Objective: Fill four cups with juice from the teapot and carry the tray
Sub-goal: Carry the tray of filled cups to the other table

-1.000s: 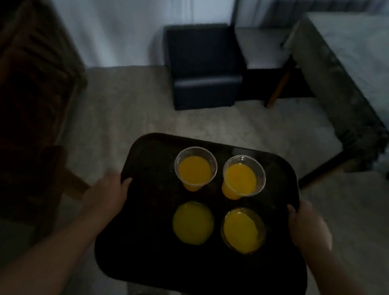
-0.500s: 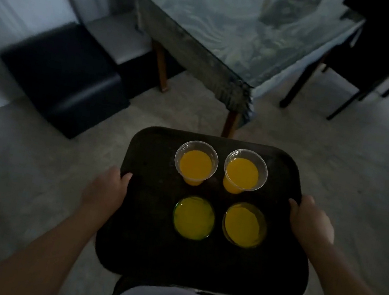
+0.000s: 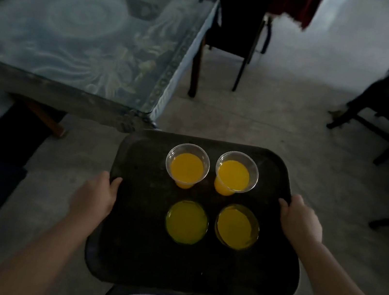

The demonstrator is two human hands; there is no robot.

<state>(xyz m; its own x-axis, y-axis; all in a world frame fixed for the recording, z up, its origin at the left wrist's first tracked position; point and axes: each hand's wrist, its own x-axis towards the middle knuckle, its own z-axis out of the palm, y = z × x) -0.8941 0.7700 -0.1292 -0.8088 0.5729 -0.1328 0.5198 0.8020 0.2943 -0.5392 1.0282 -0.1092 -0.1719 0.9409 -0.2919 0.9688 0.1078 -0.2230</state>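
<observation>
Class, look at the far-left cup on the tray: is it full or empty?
Partly full. The far-left cup holds orange juice, with a clear band of wall showing above the liquid.

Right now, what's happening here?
A person carries a dark tray through a room, left hand and right hand gripping its side rims. Four cups of orange juice stand on it in two rows. A glass-topped table is ahead on the left, dark chairs to the right.

Hands (image 3: 93, 197) gripping juice-laden tray (image 3: 134, 260)

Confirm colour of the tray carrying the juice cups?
Black: the rounded rectangular plastic tray, clearest in the head view.
</observation>
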